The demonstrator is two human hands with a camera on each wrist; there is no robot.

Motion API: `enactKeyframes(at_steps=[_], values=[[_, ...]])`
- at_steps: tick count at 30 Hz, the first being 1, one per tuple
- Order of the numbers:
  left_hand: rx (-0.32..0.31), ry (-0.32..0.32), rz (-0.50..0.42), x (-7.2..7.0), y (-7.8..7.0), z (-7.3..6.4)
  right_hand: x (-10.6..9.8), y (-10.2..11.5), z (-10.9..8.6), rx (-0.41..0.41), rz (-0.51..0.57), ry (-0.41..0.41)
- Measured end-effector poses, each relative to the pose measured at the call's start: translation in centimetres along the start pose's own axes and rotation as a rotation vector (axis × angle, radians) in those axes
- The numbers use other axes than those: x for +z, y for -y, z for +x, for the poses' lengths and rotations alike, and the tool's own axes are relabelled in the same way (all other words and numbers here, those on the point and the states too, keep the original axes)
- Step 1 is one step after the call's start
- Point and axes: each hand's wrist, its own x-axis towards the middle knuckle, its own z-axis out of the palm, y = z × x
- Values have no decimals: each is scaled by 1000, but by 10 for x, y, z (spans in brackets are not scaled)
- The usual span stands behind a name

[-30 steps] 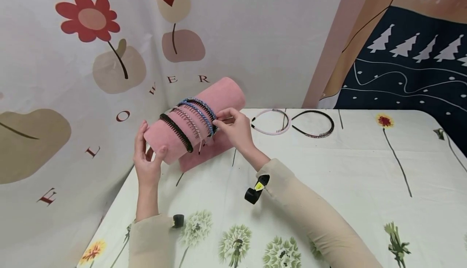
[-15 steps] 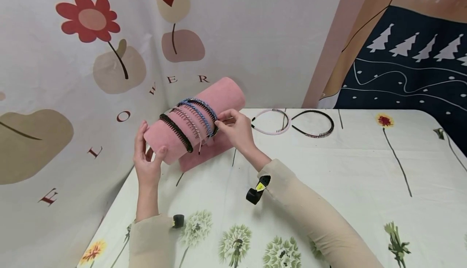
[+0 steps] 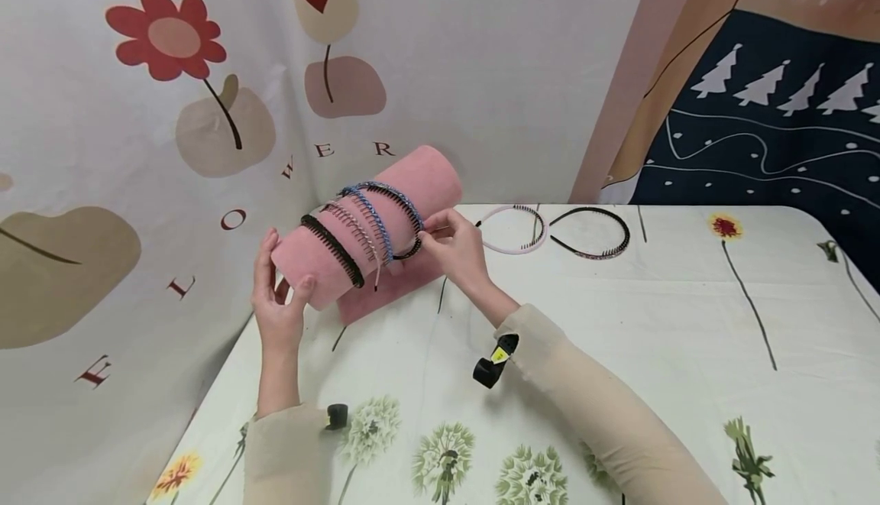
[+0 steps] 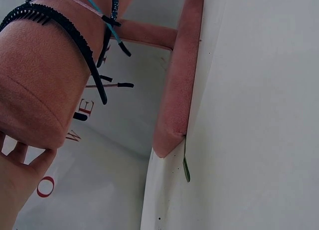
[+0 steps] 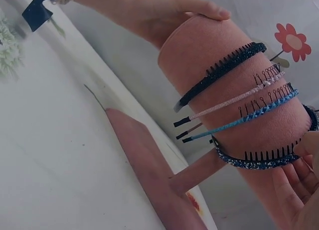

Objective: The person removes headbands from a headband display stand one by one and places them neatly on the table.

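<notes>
Before me I had: one pale backdrop (image 3: 502,92), printed with a red flower (image 3: 174,37) on a dark stem, a cream bud (image 3: 328,20) with a red tip, and letters (image 3: 325,150) reading FLOWER. To my right, a pink strip (image 3: 635,81), then a dark blue panel (image 3: 742,146) bearing white trees (image 3: 763,86). Below, one table (image 3: 619,322), white-covered, patterned with green puffballs (image 3: 443,451) nearest me and a red-and-yellow bloom (image 3: 725,227) farther off.

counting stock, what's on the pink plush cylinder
A glittery black toothed headband, a pale pink headband, a braided blue headband, and a speckled dark headband the right hand pinches. Under them, the cylinder is covered.
</notes>
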Motion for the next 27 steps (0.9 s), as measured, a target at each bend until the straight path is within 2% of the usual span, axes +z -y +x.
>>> enactKeyframes(at_steps=[8, 27], values=[[5, 5, -14, 0, 0, 0, -4, -5, 0, 10, -11, -11], [18, -4, 46, 1, 0, 0, -13, -10, 5, 62, 0, -42]])
